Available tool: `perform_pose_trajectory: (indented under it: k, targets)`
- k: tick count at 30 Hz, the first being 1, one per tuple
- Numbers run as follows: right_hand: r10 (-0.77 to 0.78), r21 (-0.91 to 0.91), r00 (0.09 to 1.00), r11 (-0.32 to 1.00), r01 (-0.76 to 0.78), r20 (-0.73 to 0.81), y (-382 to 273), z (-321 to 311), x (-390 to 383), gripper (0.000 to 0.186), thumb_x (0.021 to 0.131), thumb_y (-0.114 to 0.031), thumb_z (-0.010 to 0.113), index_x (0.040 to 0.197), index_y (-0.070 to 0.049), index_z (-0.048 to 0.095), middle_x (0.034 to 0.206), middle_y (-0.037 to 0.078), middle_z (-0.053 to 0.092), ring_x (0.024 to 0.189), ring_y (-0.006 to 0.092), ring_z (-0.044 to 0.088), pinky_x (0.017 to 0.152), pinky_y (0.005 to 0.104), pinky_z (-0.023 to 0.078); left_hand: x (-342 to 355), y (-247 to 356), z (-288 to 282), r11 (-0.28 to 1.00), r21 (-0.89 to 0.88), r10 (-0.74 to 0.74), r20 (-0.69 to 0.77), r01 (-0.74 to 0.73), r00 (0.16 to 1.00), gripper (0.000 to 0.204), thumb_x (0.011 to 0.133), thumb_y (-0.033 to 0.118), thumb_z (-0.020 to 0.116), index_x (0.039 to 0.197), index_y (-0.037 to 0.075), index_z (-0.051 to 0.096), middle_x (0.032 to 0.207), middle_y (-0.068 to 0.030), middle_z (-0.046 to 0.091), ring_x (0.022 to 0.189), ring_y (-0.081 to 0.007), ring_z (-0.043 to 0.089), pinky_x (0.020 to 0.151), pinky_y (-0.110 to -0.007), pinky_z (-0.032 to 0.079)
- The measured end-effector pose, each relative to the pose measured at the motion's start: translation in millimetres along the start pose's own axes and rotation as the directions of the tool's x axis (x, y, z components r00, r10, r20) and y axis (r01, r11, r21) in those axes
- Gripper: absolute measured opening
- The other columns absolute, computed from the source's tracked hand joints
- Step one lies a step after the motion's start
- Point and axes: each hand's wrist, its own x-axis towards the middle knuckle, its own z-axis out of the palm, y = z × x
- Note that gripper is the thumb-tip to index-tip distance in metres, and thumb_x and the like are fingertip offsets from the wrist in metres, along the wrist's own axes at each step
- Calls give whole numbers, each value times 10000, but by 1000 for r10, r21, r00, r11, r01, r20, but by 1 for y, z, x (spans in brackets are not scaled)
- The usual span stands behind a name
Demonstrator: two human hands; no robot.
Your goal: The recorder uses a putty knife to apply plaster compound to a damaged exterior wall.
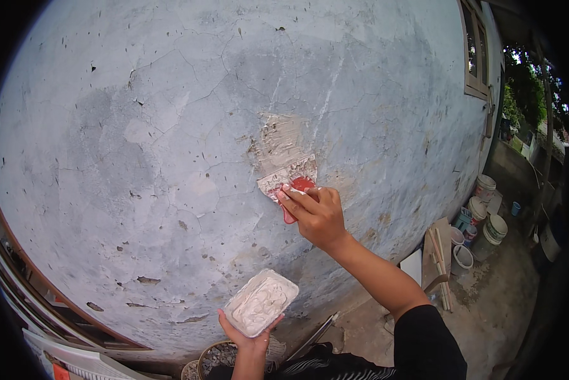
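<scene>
My right hand (316, 212) is closed round a red-handled putty knife (291, 174), its wide blade smeared with pale putty. The blade's edge lies against the wall, at the lower border of a beige putty patch (281, 140). Lower down, my left hand (251, 335) holds a rectangular plastic tub (261, 303) from beneath, fingers and thumb around its sides. Whitish putty with a ridged surface fills the tub. The pale blue wall (170, 145) is cracked, with flaked spots and stains.
Several paint buckets (495, 229) stand along the wall's foot at right, near wooden sticks (440, 269) and a leaning board. A window (476, 47) is at upper right. Below left are a metal frame (75, 354) and a round container of grey stones (218, 358).
</scene>
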Motion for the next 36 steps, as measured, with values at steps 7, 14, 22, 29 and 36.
perform_pose_trajectory:
  k: [7,14,22,29,36]
  targets:
    - [-67,80,993,995,60,98,15,-23,-23,391,842,-125,723,1211,-240,783,1210,-105,730,928,176,601,867,367,428,-2,-7,5,999,38,4,-14,-3,1000,1031,885,858,317,1575,97,399,1528,-228,513,1291,-532,569,845,-749,542]
    - [-83,280,992,958,55,91,32,-67,15,395,809,-54,748,1180,-188,784,1117,-41,750,879,193,639,804,347,481,-4,-8,1,999,31,10,-2,-10,1000,1033,885,863,308,1574,98,402,1528,-224,516,1294,-532,567,852,-752,535]
    - [565,843,726,96,-529,392,25,-48,69,155,996,-94,703,1101,18,722,947,33,734,801,69,637,706,252,539,-5,-11,4,998,60,28,-33,-26,999,1031,892,865,298,1581,104,389,1536,-224,508,1292,-538,564,872,-752,525]
    - [515,765,825,427,-482,232,-2,-10,107,118,924,-86,720,953,28,702,823,101,671,679,189,620,623,345,482,-4,-11,-4,998,54,36,-7,-35,999,1026,886,872,294,1580,124,402,1543,-210,510,1320,-530,545,899,-766,493]
    - [539,632,833,604,-486,126,5,-21,99,94,897,-54,709,910,37,692,802,127,646,652,266,615,607,369,474,-4,-5,-5,998,28,56,-40,-55,998,1030,884,875,285,1577,122,404,1532,-209,520,1301,-523,565,855,-750,526]
